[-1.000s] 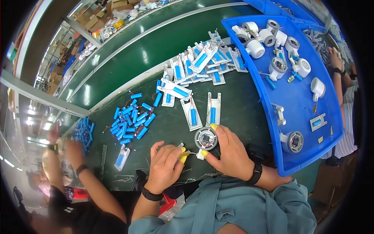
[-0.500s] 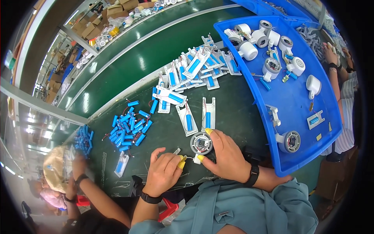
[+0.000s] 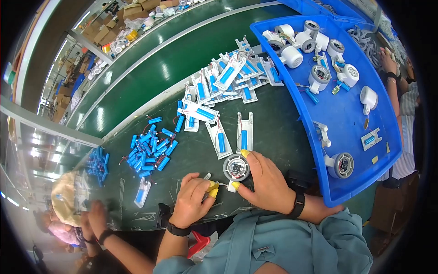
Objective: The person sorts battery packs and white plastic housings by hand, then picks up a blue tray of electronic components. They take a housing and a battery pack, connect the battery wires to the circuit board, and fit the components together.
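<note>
My right hand [image 3: 269,186] grips a round grey-rimmed device head [image 3: 237,167] resting on the dark green bench, its dark circuit board facing up. Its thumb lies at the short white neck [image 3: 232,186], the index finger on the upper rim. A thin wire runs from that neck to my left hand [image 3: 194,198], which pinches a small part at the wire's end, mostly hidden by the fingers. Yellow covers sheathe several fingertips. Just above the left fingers is a small whitish piece [image 3: 207,176]. Beyond the head lie two white handle shells [image 3: 245,123], [image 3: 213,132] with blue cells in them.
Loose blue battery cells [image 3: 153,148] lie left of centre; one more shell [image 3: 142,192] is nearer me. Filled shells [image 3: 228,80] are heaped at the back. A blue tray [image 3: 315,150] of white device heads stands at right. Other people's hands [image 3: 96,219], [image 3: 388,61] work at both sides.
My hands hold nearly the same pose, the left fingers shifting slightly at the wire's end. At the far left, the co-worker's hands have moved lower, toward the bench's near edge.
</note>
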Demonstrator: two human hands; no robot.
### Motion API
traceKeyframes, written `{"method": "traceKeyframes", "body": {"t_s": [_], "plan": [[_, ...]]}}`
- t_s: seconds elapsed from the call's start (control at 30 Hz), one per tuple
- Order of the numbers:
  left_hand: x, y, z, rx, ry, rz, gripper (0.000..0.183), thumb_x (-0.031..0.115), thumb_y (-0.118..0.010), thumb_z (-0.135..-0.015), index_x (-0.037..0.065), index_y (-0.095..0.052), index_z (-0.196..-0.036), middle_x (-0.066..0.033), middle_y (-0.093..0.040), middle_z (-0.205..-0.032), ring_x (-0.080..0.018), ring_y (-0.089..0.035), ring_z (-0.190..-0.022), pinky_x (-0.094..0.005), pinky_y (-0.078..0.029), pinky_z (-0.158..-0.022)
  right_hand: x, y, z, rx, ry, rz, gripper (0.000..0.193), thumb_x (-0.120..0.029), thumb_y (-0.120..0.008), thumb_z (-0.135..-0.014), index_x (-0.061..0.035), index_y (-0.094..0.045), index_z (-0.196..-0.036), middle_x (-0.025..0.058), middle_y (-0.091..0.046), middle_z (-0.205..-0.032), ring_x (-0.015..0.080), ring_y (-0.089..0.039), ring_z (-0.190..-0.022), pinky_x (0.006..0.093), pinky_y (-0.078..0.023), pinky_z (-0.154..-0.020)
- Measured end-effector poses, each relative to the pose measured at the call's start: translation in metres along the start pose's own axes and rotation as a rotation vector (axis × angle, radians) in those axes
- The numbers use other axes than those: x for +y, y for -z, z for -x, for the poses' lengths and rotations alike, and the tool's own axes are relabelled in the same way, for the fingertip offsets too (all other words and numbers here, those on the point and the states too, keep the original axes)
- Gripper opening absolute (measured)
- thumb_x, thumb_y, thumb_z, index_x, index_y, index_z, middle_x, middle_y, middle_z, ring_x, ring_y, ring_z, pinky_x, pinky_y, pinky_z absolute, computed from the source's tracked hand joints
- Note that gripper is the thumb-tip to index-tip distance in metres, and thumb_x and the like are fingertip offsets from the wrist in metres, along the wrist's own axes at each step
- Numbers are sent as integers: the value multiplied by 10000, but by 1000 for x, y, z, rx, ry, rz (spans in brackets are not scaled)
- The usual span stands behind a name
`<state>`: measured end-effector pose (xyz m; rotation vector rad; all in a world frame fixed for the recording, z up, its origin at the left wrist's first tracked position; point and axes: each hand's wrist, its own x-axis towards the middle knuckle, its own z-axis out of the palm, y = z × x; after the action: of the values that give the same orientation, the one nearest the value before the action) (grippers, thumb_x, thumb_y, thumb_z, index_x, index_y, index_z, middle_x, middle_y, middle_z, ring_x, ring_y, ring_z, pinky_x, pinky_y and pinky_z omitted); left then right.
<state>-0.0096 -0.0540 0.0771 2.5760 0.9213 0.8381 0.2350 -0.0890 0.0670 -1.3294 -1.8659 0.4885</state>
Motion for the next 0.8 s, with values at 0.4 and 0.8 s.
{"method": "traceKeyframes", "body": {"t_s": [0.4,0.8], "plan": [[-2,-2,0,0,8,22,447,-46,-750,-665,20,-562,-1065,-139,-651,-928,-318,-645,-833,-537,-512,-955,0,0,1,-13,-16,-5,783,-186,-797,-774,66,-381,-1388,257,-520,-1295,427,-554,-1122,477,-464,-939],[-5,-4,-1,-4,5,39,453,-34,-776,-666,13,-571,-1068,-136,-657,-946,-314,-652,-845,-519,-526,-952,-1,1,0,-3,-5,-8,793,-191,-801,-774,76,-382,-1392,264,-521,-1299,426,-553,-1138,473,-464,-957]]}}
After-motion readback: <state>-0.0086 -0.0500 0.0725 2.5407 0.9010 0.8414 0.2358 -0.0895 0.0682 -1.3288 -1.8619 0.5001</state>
